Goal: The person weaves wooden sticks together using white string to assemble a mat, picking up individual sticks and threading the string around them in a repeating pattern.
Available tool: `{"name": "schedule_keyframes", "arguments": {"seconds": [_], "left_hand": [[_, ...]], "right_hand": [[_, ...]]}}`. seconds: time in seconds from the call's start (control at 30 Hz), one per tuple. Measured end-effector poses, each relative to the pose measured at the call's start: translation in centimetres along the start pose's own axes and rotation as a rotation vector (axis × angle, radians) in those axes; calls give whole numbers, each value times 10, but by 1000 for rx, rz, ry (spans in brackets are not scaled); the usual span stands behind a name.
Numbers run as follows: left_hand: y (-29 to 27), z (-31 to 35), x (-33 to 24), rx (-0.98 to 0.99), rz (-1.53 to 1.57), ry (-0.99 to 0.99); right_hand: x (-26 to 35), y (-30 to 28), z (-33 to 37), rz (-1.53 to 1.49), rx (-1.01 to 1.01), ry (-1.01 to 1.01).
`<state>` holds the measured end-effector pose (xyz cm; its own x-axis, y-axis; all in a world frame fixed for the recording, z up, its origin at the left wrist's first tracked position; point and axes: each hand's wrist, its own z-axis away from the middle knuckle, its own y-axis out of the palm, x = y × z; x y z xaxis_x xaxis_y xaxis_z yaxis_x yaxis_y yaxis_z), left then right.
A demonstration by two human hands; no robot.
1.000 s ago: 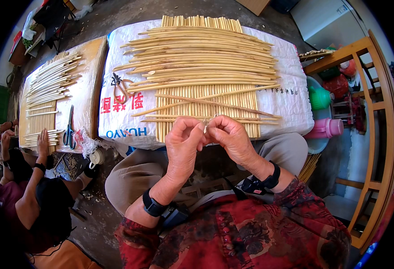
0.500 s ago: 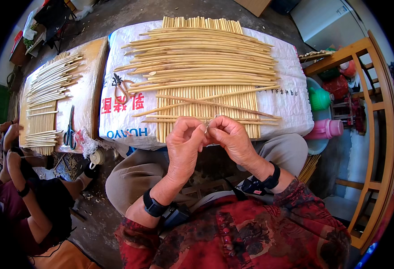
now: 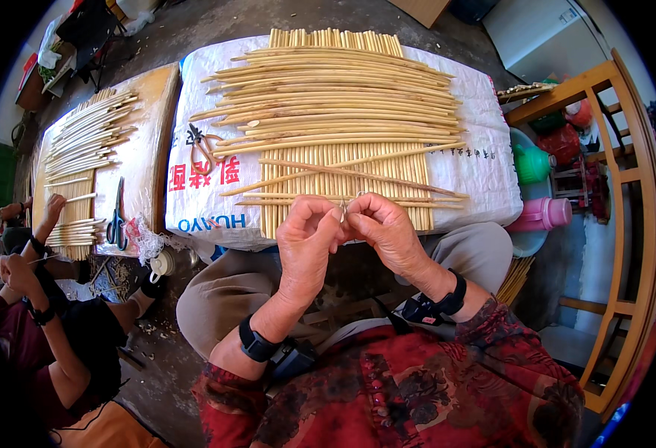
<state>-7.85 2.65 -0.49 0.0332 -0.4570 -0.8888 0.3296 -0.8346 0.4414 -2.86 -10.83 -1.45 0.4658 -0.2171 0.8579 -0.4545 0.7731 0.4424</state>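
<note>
My left hand (image 3: pixel 308 233) and my right hand (image 3: pixel 380 225) meet above the near edge of a mat of pale sticks (image 3: pixel 328 175). Both are closed in a pinch, thumbs and forefingers almost touching. A small, thin, pale thing shows between the fingertips, too fine to name. Just beyond my fingers, a few loose sticks (image 3: pixel 417 200) lie across the mat, and two more (image 3: pixel 320 162) cross each other. Farther off, a thick layer of long sticks (image 3: pixel 335 97) lies crosswise on the same mat. Scissors with brown loop handles (image 3: pixel 203 153) rest to its left.
A white printed sack (image 3: pixel 485 164) covers my table. On the left, a second table (image 3: pixel 145 104) bears another stick mat and dark scissors (image 3: pixel 117 224); a co-worker's hand (image 3: pixel 54 207) reaches over it. At right stand a pink flask (image 3: pixel 548 214) and a wooden chair frame (image 3: pixel 626 172).
My hands keep their pinch in nearly the same place. At the left table, a co-worker's hand has come up onto the mat beside a short stick.
</note>
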Motion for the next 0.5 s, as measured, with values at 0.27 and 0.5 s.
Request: {"name": "schedule_keyframes", "arguments": {"seconds": [0.27,0.5], "left_hand": [[0,0,0,6,-9,-13],[0,0,-1,1,-8,-39]], "right_hand": [[-1,-1,0,9,7,-4],[0,-1,1,22,24,-11]]}}
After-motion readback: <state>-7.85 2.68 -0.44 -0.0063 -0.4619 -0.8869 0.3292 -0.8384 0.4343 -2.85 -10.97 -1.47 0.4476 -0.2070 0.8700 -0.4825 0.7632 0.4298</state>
